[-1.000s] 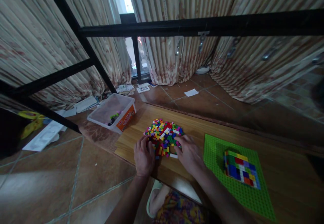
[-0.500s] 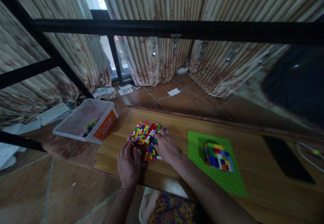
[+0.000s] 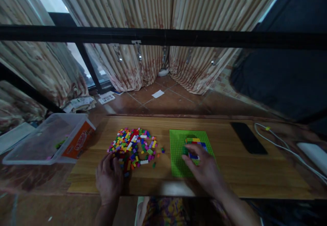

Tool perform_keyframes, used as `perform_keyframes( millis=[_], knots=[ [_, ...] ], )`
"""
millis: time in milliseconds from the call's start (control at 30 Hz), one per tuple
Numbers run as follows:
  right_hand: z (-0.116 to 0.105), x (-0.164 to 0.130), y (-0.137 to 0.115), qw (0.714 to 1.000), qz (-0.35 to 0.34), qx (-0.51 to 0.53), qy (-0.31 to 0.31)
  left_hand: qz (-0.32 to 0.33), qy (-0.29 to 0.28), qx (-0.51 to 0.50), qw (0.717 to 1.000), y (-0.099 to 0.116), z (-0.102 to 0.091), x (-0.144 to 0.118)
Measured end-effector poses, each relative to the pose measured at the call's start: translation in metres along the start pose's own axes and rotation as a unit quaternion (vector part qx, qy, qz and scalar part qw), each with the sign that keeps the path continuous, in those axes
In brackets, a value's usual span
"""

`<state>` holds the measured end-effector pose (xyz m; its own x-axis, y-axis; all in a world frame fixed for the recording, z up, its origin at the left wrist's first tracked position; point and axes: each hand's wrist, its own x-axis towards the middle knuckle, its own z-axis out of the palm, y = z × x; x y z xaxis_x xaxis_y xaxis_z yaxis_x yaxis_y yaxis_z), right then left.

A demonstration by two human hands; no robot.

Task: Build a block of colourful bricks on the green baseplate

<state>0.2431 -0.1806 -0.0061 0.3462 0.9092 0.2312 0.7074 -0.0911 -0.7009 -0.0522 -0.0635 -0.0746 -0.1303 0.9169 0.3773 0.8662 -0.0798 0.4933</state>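
My right hand (image 3: pixel 204 169) is over the green baseplate (image 3: pixel 176 164), its thumb and fingers pinching a small green toy brick (image 3: pixel 185 150). Just beyond the fingers is a flat block of multicoloured bricks (image 3: pixel 194 140) on the plate, partly hidden by the hand. My left hand (image 3: pixel 109 175) rests at the near left edge of a loose pile of small coloured bricks (image 3: pixel 130 146), thumb apart from the curled fingers. Its fingertips are dim, and no brick shows in them.
A clear plastic tub (image 3: pixel 46 130) with an orange label stands at the left end of the wooden table (image 3: pixel 160 123). Toward the right lie a black phone-like slab (image 3: pixel 248 137) and a white cable (image 3: pixel 278 146). A black rail (image 3: pixel 163 36) crosses in front of the curtains.
My right hand has moved from the brick pile rightward to the baseplate, now with a green brick in its pinch. The left hand stays by the pile. The view has turned right.
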Motion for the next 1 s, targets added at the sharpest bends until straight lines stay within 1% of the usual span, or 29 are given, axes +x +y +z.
perform_keyframes(
  millis=[33, 100, 167, 233, 400, 667, 900, 1000],
  knots=[
    [-0.012, -0.005, 0.018, 0.999, 0.025, -0.019, 0.034, 0.0, 0.0, 0.001, 1.0, 0.0, 0.0, 0.001],
    [-0.03, -0.011, 0.049, 0.994, 0.072, -0.05, 0.07, 0.0, -0.002, 0.002, 1.0, 0.001, 0.0, 0.002],
    [-0.039, -0.011, 0.071, 0.992, 0.086, -0.061, 0.076, -0.004, -0.005, 0.005, 1.0, 0.001, 0.0, 0.003],
    [-0.039, -0.007, 0.082, 0.992, 0.078, -0.059, 0.078, -0.013, -0.012, 0.012, 1.0, 0.002, -0.001, 0.004],
    [-0.029, 0.003, 0.086, 0.994, 0.056, -0.05, 0.075, -0.016, -0.03, 0.027, 0.999, 0.005, -0.004, 0.005],
    [-0.026, 0.004, 0.089, 0.993, 0.071, -0.034, 0.087, -0.016, -0.028, 0.022, 0.999, 0.007, -0.005, 0.006],
    [-0.024, 0.002, 0.086, 0.991, 0.094, -0.012, 0.097, -0.016, -0.045, 0.038, 0.998, 0.01, -0.008, 0.007],
    [-0.025, 0.003, 0.085, 0.991, 0.098, -0.003, 0.094, -0.027, -0.045, 0.039, 0.998, 0.01, -0.008, 0.007]
  ],
)
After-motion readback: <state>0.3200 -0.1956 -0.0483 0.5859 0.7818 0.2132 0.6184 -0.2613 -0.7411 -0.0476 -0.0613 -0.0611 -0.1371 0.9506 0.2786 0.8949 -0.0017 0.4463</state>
